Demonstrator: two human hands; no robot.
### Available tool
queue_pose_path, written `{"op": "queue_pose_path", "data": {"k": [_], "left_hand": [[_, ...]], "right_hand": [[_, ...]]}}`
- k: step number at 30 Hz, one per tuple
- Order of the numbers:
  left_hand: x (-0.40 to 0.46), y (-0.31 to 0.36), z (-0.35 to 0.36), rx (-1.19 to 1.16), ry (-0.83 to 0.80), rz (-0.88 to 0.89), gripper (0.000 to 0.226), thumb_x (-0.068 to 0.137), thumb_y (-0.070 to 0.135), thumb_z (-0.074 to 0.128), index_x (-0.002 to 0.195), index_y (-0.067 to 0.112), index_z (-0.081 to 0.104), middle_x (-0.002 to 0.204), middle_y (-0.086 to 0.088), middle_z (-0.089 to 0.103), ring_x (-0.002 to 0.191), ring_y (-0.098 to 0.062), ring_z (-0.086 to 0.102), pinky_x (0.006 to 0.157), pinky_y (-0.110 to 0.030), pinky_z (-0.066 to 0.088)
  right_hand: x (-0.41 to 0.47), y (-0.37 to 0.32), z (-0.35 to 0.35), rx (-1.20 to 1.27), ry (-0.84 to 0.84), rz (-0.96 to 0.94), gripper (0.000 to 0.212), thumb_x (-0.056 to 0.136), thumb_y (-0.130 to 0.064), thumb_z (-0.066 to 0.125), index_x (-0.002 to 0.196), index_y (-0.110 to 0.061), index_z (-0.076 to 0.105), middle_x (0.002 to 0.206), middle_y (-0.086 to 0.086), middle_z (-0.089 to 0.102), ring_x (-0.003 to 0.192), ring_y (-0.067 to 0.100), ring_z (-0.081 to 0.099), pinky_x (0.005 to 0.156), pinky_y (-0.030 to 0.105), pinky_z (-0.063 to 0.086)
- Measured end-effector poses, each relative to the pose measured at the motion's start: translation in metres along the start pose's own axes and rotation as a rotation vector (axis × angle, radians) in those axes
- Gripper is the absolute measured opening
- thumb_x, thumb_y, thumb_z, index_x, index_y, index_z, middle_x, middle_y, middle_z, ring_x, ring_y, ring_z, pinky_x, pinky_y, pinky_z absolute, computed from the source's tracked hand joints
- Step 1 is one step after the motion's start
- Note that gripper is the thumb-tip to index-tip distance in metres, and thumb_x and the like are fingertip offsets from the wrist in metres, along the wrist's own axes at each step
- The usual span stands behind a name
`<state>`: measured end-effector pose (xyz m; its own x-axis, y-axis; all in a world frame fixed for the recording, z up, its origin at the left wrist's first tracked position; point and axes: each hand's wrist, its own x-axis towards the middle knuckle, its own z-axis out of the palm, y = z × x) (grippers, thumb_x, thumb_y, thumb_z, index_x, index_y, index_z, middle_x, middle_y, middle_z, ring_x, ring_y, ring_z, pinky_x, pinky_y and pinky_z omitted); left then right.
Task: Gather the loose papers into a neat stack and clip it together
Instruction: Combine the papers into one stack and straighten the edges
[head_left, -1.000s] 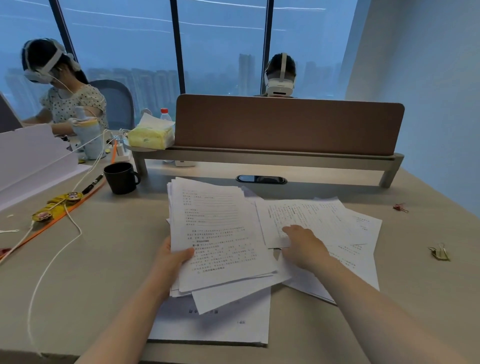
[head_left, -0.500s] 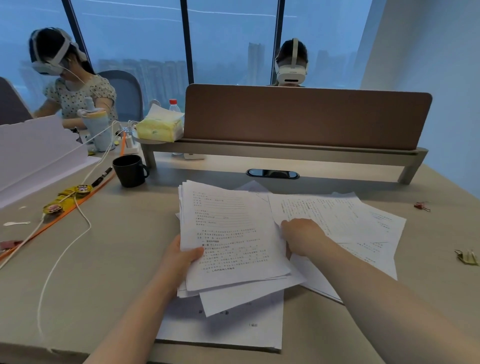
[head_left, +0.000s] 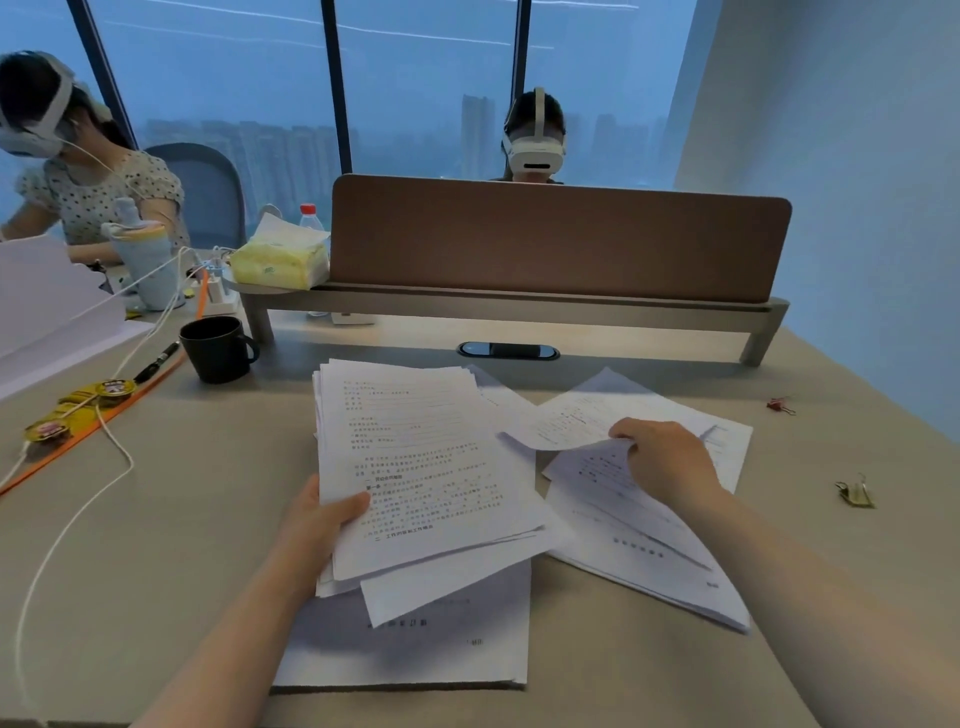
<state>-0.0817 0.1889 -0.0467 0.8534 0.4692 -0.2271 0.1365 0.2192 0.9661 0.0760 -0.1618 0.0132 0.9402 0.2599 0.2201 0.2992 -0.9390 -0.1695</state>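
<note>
My left hand (head_left: 322, 525) grips the lower left edge of a thick sheaf of printed papers (head_left: 415, 457), thumb on top, slightly above the desk. My right hand (head_left: 665, 457) pinches one loose sheet (head_left: 566, 421) and holds its near edge lifted off the pile of loose papers (head_left: 644, 551) on the right. More sheets (head_left: 415, 644) lie flat beneath the sheaf near the desk's front edge. A pink binder clip (head_left: 779, 404) and an olive binder clip (head_left: 856, 493) lie on the desk far right, apart from both hands.
A black mug (head_left: 215, 349) stands left of the papers, with a pen (head_left: 156, 362), snack packs (head_left: 78, 410) and white cables (head_left: 72, 519) further left. A brown divider panel (head_left: 556, 239) on a grey shelf closes the back. Two people with headsets sit beyond.
My right hand went from resting flat on the right pile to pinching one sheet and raising it. The left hand keeps its hold on the sheaf. The camera has come closer.
</note>
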Motion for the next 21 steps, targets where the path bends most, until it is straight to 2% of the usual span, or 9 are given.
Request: {"op": "queue_pose_path", "data": {"k": [5,8,10,12,14,18,21], "left_hand": [[-0.002,0.002,0.012,-0.03,-0.039,0.013,0.042,0.087,-0.005,0.064,0.125,0.012,0.057,0.118,-0.014,0.07,0.104,-0.036,0.068,0.095,-0.057,0.051],[-0.003,0.004,0.02,-0.028,-0.084,0.028,0.041,0.087,-0.006,0.062,0.121,0.017,0.06,0.119,-0.013,0.07,0.106,-0.036,0.067,0.096,-0.058,0.05],[-0.006,0.007,0.026,-0.026,-0.102,0.04,0.038,0.087,-0.008,0.06,0.114,0.02,0.062,0.116,-0.012,0.071,0.105,-0.036,0.067,0.095,-0.056,0.051],[-0.007,0.007,0.032,-0.022,-0.103,0.051,0.038,0.087,-0.009,0.06,0.107,0.023,0.062,0.112,-0.01,0.07,0.103,-0.035,0.067,0.094,-0.054,0.051],[-0.01,0.006,0.037,-0.014,-0.099,0.061,0.039,0.087,-0.011,0.059,0.101,0.025,0.062,0.109,-0.008,0.07,0.099,-0.033,0.067,0.093,-0.051,0.051],[-0.011,0.0,0.04,0.0,-0.098,0.063,0.04,0.087,-0.01,0.06,0.101,0.027,0.063,0.109,-0.006,0.07,0.1,-0.031,0.067,0.091,-0.049,0.052],[-0.01,-0.004,0.039,0.004,-0.105,0.05,0.038,0.088,-0.008,0.06,0.105,0.025,0.063,0.113,-0.007,0.07,0.101,-0.031,0.068,0.09,-0.049,0.053]], "right_hand": [[-0.021,0.033,-0.002,0.069,-0.126,0.034,0.041,0.089,-0.007,0.042,0.107,-0.028,0.071,0.113,-0.003,0.071,0.101,0.024,0.061,0.082,0.034,0.051],[-0.032,0.042,0.0,0.009,-0.195,-0.013,0.038,0.087,-0.007,0.041,0.096,-0.027,0.072,0.106,-0.004,0.073,0.093,0.021,0.061,0.077,0.033,0.052],[-0.039,0.045,-0.001,-0.052,-0.227,-0.047,0.036,0.088,-0.009,0.041,0.095,-0.026,0.071,0.103,-0.004,0.073,0.089,0.02,0.06,0.073,0.031,0.051],[-0.045,0.045,-0.004,-0.103,-0.259,-0.075,0.034,0.091,-0.012,0.041,0.101,-0.028,0.07,0.108,-0.005,0.072,0.091,0.019,0.058,0.07,0.029,0.046],[-0.048,0.045,-0.008,-0.155,-0.304,-0.103,0.035,0.092,-0.016,0.042,0.111,-0.03,0.067,0.118,-0.006,0.068,0.101,0.019,0.059,0.073,0.028,0.044],[-0.058,0.041,-0.012,-0.181,-0.46,-0.075,0.05,0.085,-0.031,0.05,0.136,-0.034,0.049,0.143,-0.01,0.049,0.127,0.018,0.05,0.098,0.034,0.044],[-0.061,0.038,-0.014,-0.235,-0.524,-0.078,0.064,0.082,-0.048,0.054,0.141,-0.028,0.038,0.143,-0.004,0.046,0.124,0.022,0.052,0.093,0.034,0.046]]}}
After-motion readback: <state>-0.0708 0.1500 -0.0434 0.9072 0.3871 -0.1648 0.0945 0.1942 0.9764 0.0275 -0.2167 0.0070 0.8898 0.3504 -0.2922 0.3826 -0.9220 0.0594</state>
